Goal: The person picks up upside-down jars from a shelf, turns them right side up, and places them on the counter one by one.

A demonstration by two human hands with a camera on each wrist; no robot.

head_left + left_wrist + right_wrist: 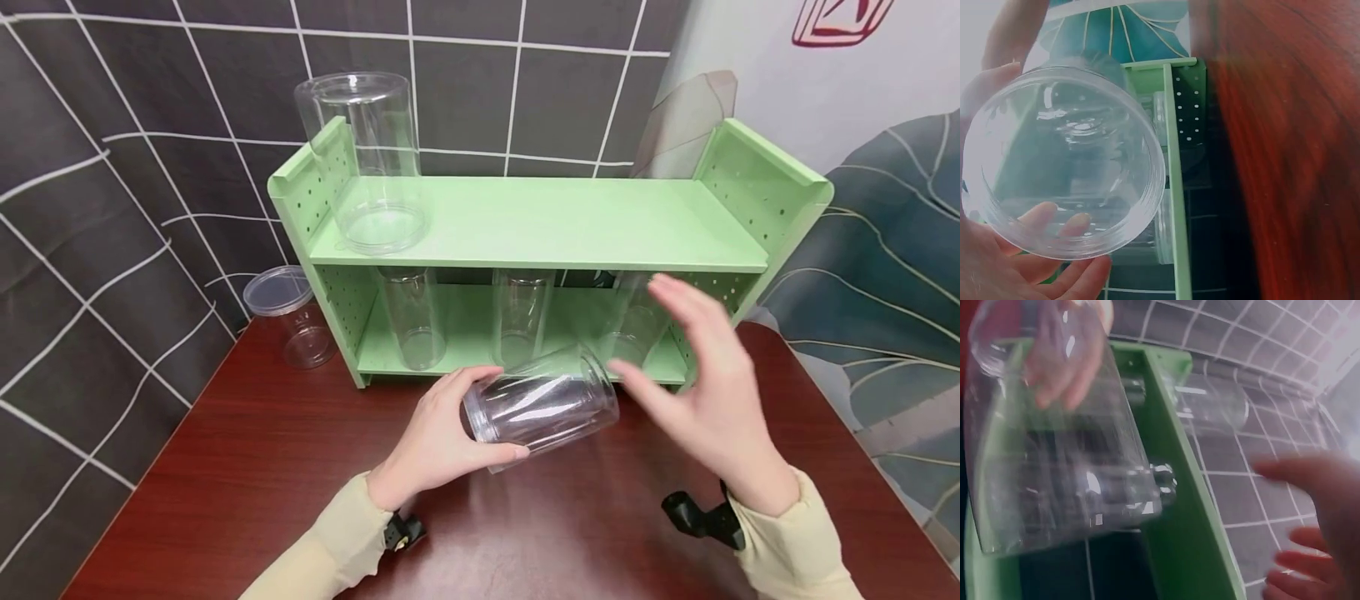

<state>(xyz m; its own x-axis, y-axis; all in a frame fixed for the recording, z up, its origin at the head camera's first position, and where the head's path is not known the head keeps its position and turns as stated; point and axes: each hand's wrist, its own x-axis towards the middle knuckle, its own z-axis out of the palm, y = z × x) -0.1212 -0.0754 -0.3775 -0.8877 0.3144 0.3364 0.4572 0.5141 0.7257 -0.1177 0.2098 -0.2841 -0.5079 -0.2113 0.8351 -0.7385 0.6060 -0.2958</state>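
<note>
Just before the green shelf (555, 221), clear jar (551, 406) tipped over, long axis roughly along shelf's length, left hand (438, 437) clamped on its shelf-left end, right hand (714, 387) empty, thumb and fingers apart, just off its shelf-right end.

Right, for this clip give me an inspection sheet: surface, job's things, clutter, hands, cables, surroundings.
Surface: reddish-brown table, wood-grained.
Job's things: held jar, clear and tilted, in front of the green shelf; top jar upright at the shelf's left end; three lower jars on the bottom tier.
Clutter: lidded jar left of the shelf.
Hands: left hand grips the held jar; right hand holds nothing, apart from it.
Cables: nothing seen.
Surroundings: dark grid wall; mural at right.
</note>
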